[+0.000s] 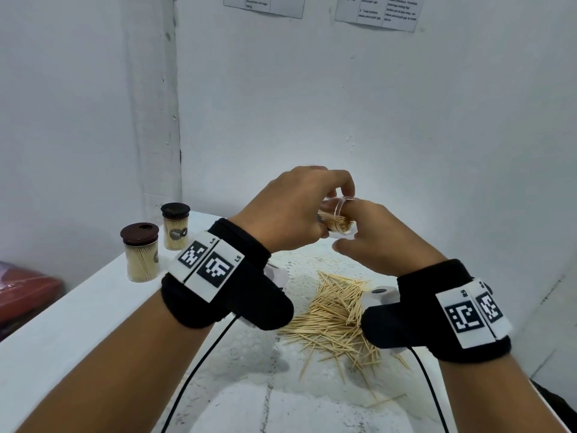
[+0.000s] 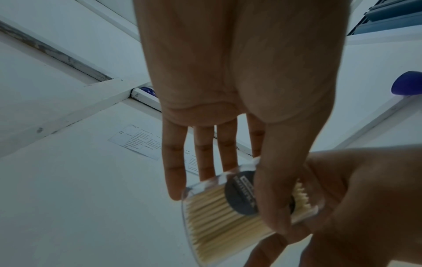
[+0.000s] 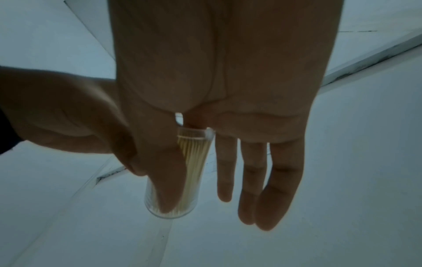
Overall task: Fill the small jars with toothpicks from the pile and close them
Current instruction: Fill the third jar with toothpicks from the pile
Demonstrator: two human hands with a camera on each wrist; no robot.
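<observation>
We find the open jar [image 1: 336,220] held in the air between the two hands, lying on its side with its mouth toward the right hand [image 1: 379,242]. It is clear, packed with toothpicks [image 2: 219,213], and carries a dark round label [image 2: 241,193]. It has no lid on.

The left hand [image 1: 296,210] is clamped on the jar: the thumb lies across the label in the left wrist view and the fingers wrap the far side. The right hand meets the jar at its mouth. In the right wrist view its thumb [image 3: 166,173] lies along the jar wall, while the other fingers [image 3: 251,180] hang straight and apart, clear of the glass. We cannot tell whether the forefinger presses the rim.

Below both hands, on the table [image 1: 78,323], lies the pile [image 1: 334,317] of loose toothpicks, spread on a white lace mat [image 1: 249,354]. Well to the left of the left hand stand two filled jars, upright and side by side: the near jar [image 1: 142,253] and the far jar [image 1: 175,226], each capped with a dark brown lid. Both wrists wear black bands [image 1: 224,276] with printed markers.
</observation>
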